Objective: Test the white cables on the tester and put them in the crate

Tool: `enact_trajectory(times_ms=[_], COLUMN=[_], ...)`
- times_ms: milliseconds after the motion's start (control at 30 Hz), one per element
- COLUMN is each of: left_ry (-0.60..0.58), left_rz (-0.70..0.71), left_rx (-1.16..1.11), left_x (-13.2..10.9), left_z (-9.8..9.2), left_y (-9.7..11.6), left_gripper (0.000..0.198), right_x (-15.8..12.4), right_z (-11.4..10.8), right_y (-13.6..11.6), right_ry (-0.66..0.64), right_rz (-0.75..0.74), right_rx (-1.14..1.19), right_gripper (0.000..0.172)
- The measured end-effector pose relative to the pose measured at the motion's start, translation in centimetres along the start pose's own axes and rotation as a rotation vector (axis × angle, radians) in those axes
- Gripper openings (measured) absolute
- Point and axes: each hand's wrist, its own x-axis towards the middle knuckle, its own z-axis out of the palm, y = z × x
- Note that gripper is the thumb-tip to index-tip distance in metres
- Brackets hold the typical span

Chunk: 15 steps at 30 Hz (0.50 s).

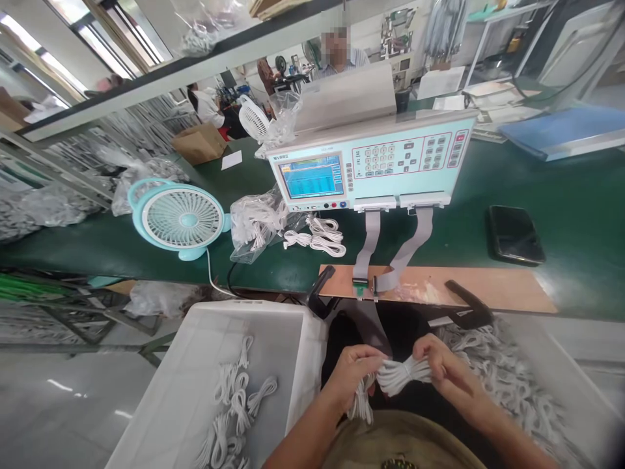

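Note:
Above my lap, a bundle of white cable [403, 376], tied at its middle, is stretched between my two hands. My left hand [355, 370] is closed on the left end of it, and a second white cable bundle [361, 402] hangs down under that hand. With thumb and fingers, my right hand [443, 371] pinches the right end. Beyond the hands, two grey ribbon cables [367, 244] run from the tester [371, 156] with a lit screen to small connectors [360, 286] on a brown board [424, 286] at the table edge.
A white bin [254, 326] with several cable bundles stands at left; a heap of cables [508, 371] lies at right. On the green table [469, 228] are a fan [183, 218], bagged cables [256, 221], loose bundles [317, 238] and a phone [515, 233]. Black clamps [471, 306] grip the board. A person sits behind.

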Motion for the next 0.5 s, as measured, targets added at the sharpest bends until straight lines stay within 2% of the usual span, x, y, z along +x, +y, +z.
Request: enact_trajectory(times_ms=[133,267,300,367,433,500], left_ry=[0.032,0.061,0.073,0.086,0.103,0.12], left_rz=[0.218,0.353,0.339,0.216,0.024,-0.108], left_rx=[0.281,0.49,0.497,0.448,0.329,0.213], left_x=[-0.6,-1.1,-1.2,-1.1,-1.1,-0.9], left_z=[-0.2,0.3,0.4,0.6,0.5,-0.1], left_y=[0.6,1.5,1.4,0.7,-0.6,-2.0], left_gripper=[0.021,0.009,0.008,0.009,0.017,0.025], right_x=[0.7,1.9,2.1,1.7,0.6,-0.8], right_z=[0.3,1.3,1.6,2.2,2.9,3.7], right_y=[-0.7,-0.6,-0.3,0.4,2.0,4.3], right_ry=[-0.106,-0.256,-0.285,-0.288,-0.219,-0.079], right_rz=[0.036,0.035,0.01,-0.049,-0.104,-0.141], right_rx=[-0.249,-0.665,-0.74,-0.795,-0.739,-0.673], right_gripper=[0.013,0.012,0.014,0.017,0.016,0.011])
